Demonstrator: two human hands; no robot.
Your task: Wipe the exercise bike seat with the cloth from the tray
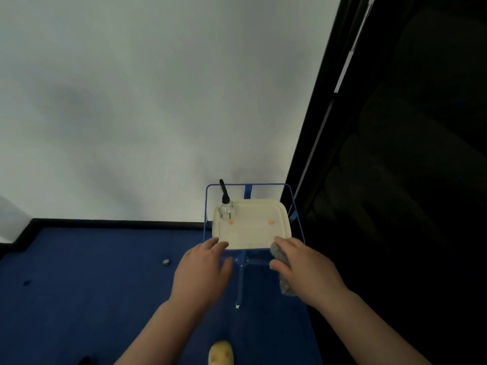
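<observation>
Already the grey cloth (281,262) was in the right hand (303,264), pinched between thumb and curled fingers at the near right corner of the cream tray (253,233). Its long axis ran from the tray's edge back toward the person, with the loose tail hanging below the palm, clear of the tray. The left hand (203,270) lay just off the tray's near left corner, fingers loosely spread and holding nothing, fingertips at the rim. The tray sat in a blue wire stand (208,206), and at its far left corner stood a small clear spray bottle (226,206) with a dark top. Two small orange marks showed on the tray's surface.

The exercise bike seat was not in view; nothing near the tray could be made out as a bike, and the area to the tray's right was too dark to read. By my judgement the pick-up was done and the wiping not yet begun. The next move would likely turn on carrying the cloth away from the tray with the right hand, since that hand had it.
</observation>
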